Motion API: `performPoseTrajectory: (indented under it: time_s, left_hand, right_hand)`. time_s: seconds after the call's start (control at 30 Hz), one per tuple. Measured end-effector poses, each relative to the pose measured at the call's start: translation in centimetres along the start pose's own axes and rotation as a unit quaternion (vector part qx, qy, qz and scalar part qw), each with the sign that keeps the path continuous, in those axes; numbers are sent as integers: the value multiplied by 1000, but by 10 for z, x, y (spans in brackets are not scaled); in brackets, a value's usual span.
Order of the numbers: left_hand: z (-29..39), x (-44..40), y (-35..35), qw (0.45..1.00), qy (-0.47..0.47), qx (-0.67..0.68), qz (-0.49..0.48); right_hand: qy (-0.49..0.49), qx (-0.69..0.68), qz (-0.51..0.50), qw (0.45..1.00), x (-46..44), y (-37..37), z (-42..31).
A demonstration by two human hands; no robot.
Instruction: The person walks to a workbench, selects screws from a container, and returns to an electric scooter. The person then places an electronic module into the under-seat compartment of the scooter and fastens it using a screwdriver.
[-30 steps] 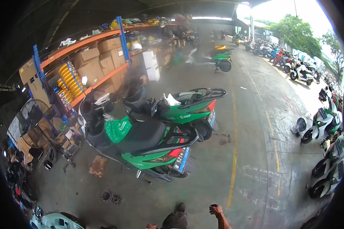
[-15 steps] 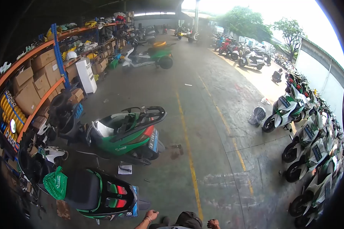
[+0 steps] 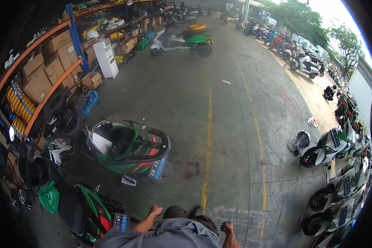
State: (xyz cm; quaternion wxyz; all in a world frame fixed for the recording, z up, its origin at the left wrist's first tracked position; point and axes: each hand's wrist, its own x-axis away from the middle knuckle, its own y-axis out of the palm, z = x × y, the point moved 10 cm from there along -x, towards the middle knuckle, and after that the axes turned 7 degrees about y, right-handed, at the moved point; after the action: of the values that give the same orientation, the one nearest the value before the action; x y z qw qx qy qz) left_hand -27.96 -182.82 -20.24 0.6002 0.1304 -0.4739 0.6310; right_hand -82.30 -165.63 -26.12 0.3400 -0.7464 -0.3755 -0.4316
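Scuffed concrete floor stretched around you, the nearer green scooter parked near your left hand, where a careless sidestep might have knocked it, while fingers there and on your right hand looked too small to judge apart or together.

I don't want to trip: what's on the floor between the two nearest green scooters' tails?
The head view shows a pale sheet with something dark on it, and a small thin object.
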Motion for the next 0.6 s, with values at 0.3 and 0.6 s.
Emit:
performPoseTrajectory:
  time_s: [0.3, 0.6]
  left_hand:
    - [141, -109, 32, 997, 34, -52, 42]
    - [265, -270, 6, 996, -44, 72, 34]
  right_hand:
    - [-166, -24, -30, 985, -68, 95, -436]
    - [-12, 579, -41, 814, -199, 269, -570]
